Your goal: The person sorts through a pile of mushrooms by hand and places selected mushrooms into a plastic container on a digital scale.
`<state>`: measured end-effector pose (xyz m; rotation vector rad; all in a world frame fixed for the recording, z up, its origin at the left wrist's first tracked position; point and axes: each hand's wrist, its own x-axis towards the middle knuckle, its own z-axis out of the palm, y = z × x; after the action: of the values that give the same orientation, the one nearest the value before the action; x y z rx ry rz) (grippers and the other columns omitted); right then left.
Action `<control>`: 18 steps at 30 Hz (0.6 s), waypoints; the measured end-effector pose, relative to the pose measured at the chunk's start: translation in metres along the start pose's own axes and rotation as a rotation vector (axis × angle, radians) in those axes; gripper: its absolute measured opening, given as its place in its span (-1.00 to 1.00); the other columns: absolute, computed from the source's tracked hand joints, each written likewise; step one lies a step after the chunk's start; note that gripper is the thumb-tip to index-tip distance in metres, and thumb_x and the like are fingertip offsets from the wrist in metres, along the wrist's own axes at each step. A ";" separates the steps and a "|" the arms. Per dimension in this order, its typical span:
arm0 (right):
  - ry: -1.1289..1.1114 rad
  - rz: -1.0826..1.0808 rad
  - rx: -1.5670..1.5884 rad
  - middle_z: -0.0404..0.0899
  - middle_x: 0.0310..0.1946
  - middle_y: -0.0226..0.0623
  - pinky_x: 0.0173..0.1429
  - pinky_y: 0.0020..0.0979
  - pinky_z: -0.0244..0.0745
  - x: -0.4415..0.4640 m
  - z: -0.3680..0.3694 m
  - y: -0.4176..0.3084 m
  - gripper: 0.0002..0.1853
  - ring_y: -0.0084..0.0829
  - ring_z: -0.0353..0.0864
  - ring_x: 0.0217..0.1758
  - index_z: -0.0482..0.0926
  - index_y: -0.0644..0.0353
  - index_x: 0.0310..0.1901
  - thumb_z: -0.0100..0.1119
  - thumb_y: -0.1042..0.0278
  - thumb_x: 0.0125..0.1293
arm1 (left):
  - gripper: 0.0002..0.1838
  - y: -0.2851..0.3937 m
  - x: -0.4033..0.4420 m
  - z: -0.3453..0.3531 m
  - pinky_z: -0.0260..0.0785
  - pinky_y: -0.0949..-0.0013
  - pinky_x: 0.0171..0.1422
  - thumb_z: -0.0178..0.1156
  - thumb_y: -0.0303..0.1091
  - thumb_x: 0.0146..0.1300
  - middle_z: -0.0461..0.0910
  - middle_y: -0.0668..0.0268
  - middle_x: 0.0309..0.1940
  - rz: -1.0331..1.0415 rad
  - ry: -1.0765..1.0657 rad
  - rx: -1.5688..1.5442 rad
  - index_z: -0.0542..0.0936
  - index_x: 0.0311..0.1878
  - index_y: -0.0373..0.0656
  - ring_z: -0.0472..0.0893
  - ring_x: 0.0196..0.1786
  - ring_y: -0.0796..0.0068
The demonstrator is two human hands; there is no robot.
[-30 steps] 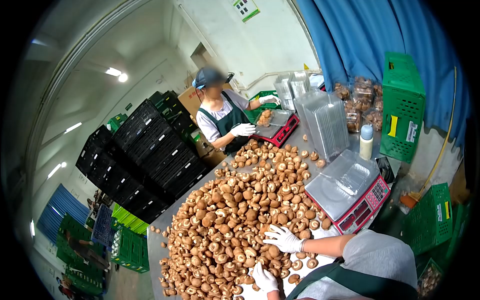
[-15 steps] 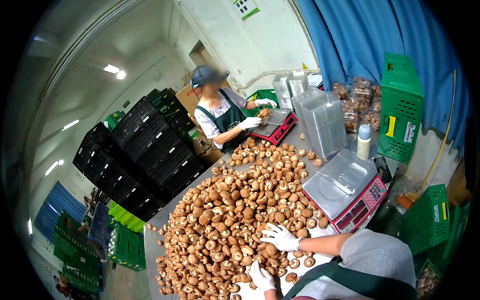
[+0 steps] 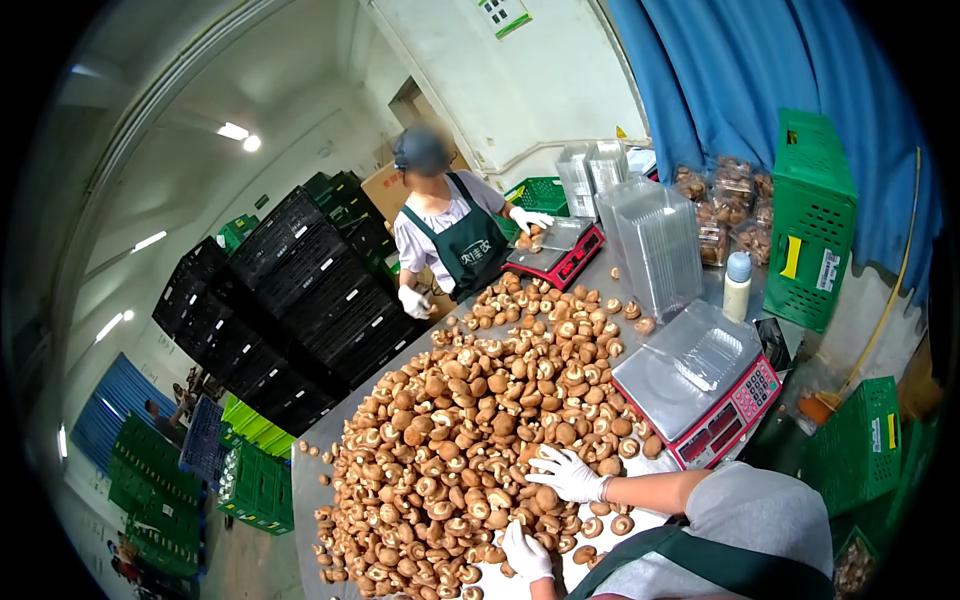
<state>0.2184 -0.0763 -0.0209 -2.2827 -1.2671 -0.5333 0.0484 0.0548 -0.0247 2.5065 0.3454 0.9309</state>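
A large heap of brown shiitake mushrooms (image 3: 450, 430) covers much of the metal table. My right hand (image 3: 568, 475), in a white glove, rests on the heap's near edge, its fingers spread over the mushrooms. Lower down, my gloved left hand (image 3: 526, 553) touches the near side of the pile, fingers stretched out and thumb apart; what lies under its palm is hidden. Beside my right forearm stands a red-and-silver digital scale (image 3: 690, 385) with a clear plastic tray (image 3: 705, 355) on its plate.
Across the table a co-worker (image 3: 455, 235) stands by a second scale (image 3: 560, 255) bearing mushrooms. Stacked clear trays (image 3: 655, 245), a bottle (image 3: 737, 285), packed mushroom boxes (image 3: 730, 205) and a green crate (image 3: 812, 220) stand right. Black crates (image 3: 300, 290) rise at left.
The view has shifted slightly. The co-worker has straightened and turned, one gloved hand lowered beside the table, the other now at the mushrooms on the scale. My hands have barely moved.
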 end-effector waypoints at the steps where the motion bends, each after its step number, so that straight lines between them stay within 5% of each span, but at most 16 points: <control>1: 0.004 0.001 -0.006 0.28 0.28 -0.31 0.32 -0.02 0.14 -0.001 0.001 0.000 -0.46 -0.11 0.12 0.42 0.46 -0.19 0.19 0.09 0.29 0.09 | -0.56 0.000 0.000 0.000 0.28 0.14 0.22 -0.01 -0.37 0.21 0.47 0.05 0.06 0.000 0.003 0.003 0.45 0.18 -0.19 0.45 0.08 0.03; 18: 0.024 0.002 -0.017 0.29 0.27 -0.31 0.30 -0.03 0.16 -0.001 0.000 -0.001 -0.45 -0.12 0.13 0.41 0.44 -0.21 0.20 0.08 0.31 0.09 | -0.56 0.003 0.000 -0.002 0.23 0.11 0.27 -0.04 -0.39 0.22 0.47 0.01 0.05 -0.031 -0.020 -0.034 0.42 0.20 -0.19 0.41 0.13 -0.01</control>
<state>0.2174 -0.0763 -0.0215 -2.2841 -1.2532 -0.5713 0.0470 0.0531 -0.0216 2.4713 0.3582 0.8915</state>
